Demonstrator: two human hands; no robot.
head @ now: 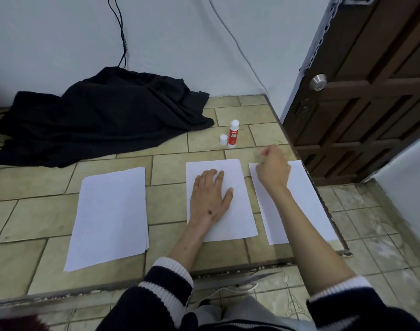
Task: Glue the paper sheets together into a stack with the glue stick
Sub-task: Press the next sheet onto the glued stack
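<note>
Three white paper sheets lie side by side on a tiled platform: a left sheet (108,218), a middle sheet (240,211) and a right sheet (302,199). My left hand (210,194) rests flat on the middle sheet with straight fingers. Over the top left corner of the right sheet hovers my right hand (273,167), fingers loosely curled and blurred; it holds nothing that I can see. A red and white glue stick (233,134) stands upright beyond the sheets, uncapped, with its white cap (223,139) standing just left of it.
A black cloth (104,115) lies bunched at the back left against the wall. The platform's edge (323,199) drops off just right of the right sheet, toward a lower tiled floor and a brown door (371,91). Cables hang on the wall.
</note>
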